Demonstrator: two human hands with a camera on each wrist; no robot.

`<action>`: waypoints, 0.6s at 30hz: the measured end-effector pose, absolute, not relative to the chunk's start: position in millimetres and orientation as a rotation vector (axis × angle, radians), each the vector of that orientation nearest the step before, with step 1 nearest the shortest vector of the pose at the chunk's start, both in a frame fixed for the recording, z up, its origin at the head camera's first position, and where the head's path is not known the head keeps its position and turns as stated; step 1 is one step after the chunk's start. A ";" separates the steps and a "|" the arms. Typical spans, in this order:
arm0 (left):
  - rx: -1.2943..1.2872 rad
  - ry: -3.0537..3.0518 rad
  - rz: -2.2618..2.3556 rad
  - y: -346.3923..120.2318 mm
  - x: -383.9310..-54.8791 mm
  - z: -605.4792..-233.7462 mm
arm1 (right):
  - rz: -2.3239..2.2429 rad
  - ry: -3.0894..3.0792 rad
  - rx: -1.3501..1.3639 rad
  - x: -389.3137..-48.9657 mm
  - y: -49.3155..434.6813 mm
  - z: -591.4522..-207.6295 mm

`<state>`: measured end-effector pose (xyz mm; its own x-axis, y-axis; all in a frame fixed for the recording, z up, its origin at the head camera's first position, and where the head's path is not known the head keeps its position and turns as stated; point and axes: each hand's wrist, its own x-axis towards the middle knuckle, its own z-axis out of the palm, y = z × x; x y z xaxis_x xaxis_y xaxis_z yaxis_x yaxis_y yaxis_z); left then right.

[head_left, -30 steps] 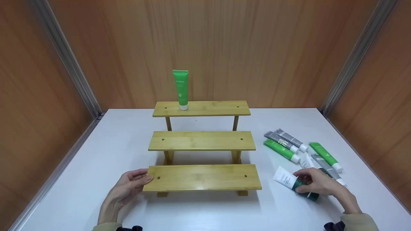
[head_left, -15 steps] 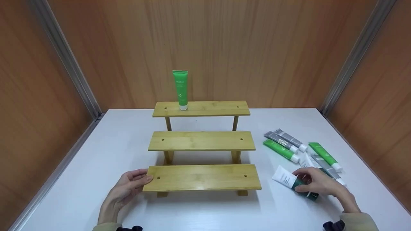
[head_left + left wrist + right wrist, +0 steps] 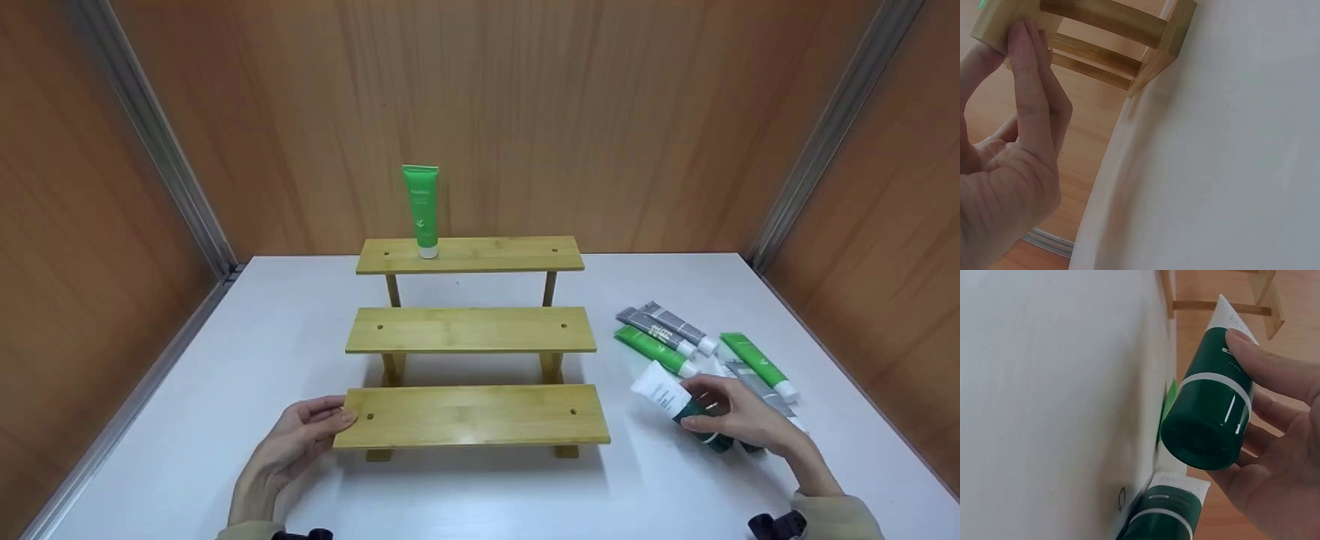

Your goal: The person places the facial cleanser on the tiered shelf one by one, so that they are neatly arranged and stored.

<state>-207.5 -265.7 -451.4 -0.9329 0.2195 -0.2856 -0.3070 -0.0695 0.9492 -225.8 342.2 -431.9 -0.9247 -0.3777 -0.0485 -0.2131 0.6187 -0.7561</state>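
Note:
My right hand (image 3: 746, 416) grips a white and dark-green squeeze tube (image 3: 661, 390), thumb on one side and fingers on the other. In the right wrist view this tube (image 3: 1207, 396) is tilted, its dark cap towards the camera and apart from the white table. My left hand (image 3: 289, 446) pinches the left end of the lowest board (image 3: 472, 416) of a three-tier bamboo stand. The left wrist view shows thumb and fingers on that board's end (image 3: 996, 22). On the top board (image 3: 495, 253) a green tube (image 3: 422, 202) stands upright on its white cap.
Right of the stand lie several tubes: grey ones (image 3: 679, 328), a green tube (image 3: 652, 349) and another green tube (image 3: 756, 361). A second white and dark-green tube (image 3: 1168, 506) lies beneath the held one. Wood-grain walls (image 3: 480, 112) enclose the white table (image 3: 285, 330).
My right hand has raised the white and dark-green tube off the table, shifting it slightly up and left in the head view. My left hand and the stand have stayed put.

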 end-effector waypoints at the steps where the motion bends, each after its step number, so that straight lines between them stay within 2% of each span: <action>1: -0.096 1.859 2.062 -265.7 -207.6 -451.5 | -1.217 2.627 -0.473 -226.2 340.9 -431.3; 10: -0.098 1.862 2.058 -266.5 -208.1 -451.2 | -1.379 2.599 -0.311 -227.2 323.2 -424.3; 18: -0.095 1.860 2.058 -266.4 -207.3 -450.5 | -1.513 2.556 -0.288 -228.4 310.0 -419.3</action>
<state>-207.3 -266.4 -450.5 -0.9316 0.2206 -0.2888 -0.3095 -0.0652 0.9486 -228.4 310.0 -419.3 -0.9691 -0.2440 -0.0368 -0.0852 0.4708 -0.8781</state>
